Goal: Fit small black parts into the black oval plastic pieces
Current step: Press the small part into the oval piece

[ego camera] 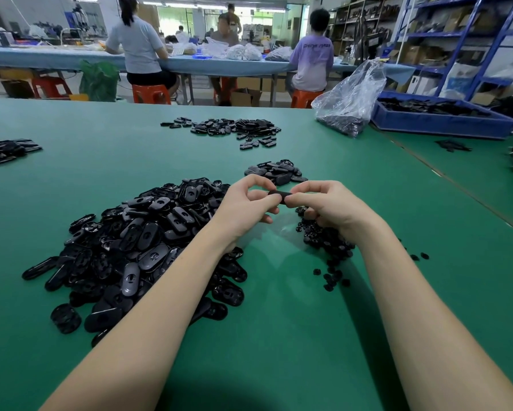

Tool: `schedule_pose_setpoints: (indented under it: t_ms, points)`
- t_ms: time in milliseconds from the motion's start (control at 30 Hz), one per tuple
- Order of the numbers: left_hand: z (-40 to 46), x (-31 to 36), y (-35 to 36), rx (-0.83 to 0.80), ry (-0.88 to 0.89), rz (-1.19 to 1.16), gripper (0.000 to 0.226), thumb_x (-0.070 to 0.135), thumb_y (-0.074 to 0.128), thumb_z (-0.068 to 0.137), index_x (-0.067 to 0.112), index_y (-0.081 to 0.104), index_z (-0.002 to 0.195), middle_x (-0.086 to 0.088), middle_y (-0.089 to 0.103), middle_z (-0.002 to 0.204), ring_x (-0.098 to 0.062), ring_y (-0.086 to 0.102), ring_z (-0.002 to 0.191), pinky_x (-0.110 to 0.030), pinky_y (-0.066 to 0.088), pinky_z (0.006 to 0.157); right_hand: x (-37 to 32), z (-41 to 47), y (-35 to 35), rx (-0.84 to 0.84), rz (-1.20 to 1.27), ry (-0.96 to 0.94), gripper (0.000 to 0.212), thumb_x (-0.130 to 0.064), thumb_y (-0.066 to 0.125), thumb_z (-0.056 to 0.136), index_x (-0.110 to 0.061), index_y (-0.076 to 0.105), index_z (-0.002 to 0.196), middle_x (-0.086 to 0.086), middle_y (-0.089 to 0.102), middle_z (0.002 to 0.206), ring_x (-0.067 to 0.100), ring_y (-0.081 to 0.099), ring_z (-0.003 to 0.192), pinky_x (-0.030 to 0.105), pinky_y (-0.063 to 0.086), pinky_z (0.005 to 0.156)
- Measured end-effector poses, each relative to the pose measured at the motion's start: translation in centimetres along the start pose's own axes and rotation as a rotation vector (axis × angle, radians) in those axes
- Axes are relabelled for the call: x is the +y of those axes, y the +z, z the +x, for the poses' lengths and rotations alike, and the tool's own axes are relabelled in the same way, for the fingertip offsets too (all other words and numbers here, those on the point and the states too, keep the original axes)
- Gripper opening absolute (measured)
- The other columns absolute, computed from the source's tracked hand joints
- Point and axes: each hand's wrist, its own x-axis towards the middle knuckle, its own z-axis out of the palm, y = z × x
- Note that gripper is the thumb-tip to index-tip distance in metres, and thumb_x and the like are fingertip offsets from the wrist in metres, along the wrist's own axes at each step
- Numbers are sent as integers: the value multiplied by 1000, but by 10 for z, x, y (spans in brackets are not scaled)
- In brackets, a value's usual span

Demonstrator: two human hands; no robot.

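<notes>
Above the green desk (279, 336), the left hand (243, 207) and right hand (323, 207) meet, fingers curled, each pinching one end of a single black oval plastic piece (279, 194). Left of the hands lies a large pile of oval pieces (136, 247); under the right hand, a heap of small black parts (327, 244). A smaller pile of ovals (276, 172) sits just behind.

On the table (71, 129) we list: a large heap of oval pieces (136, 250) at near left; small parts (327, 241) at near right; a lesser stack (276, 172) just behind our hands; a scattered pile (234, 129) farther back; bag (350, 99) and crate (439, 117) at far right.
</notes>
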Motion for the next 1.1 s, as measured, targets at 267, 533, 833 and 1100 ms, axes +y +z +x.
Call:
schedule_pose_setpoints:
  t_ms: [267, 533, 833, 1100]
  points:
    - [2, -5, 0, 20, -4, 20, 14, 0, 70, 89, 12, 66, 94, -6, 73, 77, -15, 67, 65, -28, 60, 83, 1, 3, 9, 82, -127, -77, 10, -23, 82, 78, -20, 73, 76, -6, 60, 67, 13, 49, 62, 26, 42, 64]
    - [7, -11, 4, 109, -31, 151, 13, 11, 75, 86, 20, 67, 90, 1, 76, 74, -9, 71, 65, -29, 58, 81, 5, 7, 15, 153, -214, -117, 15, -27, 82, 77, -21, 68, 76, -14, 53, 54, 1, 44, 43, 12, 36, 44]
    - [5, -13, -2, 90, -69, 60, 14, 13, 74, 87, 17, 67, 97, -3, 77, 78, -14, 70, 67, -41, 60, 91, 5, 4, 11, 98, -227, -205, 17, -27, 82, 81, -26, 69, 90, -10, 72, 70, 4, 53, 51, 17, 45, 54]
    - [11, -11, -13, 112, -77, 144, 19, 18, 71, 86, 22, 65, 104, 1, 78, 83, -22, 75, 85, -45, 59, 91, 9, 18, 17, 236, -377, -209, 10, -32, 79, 80, -30, 71, 86, -14, 74, 73, -3, 62, 59, 20, 51, 62]
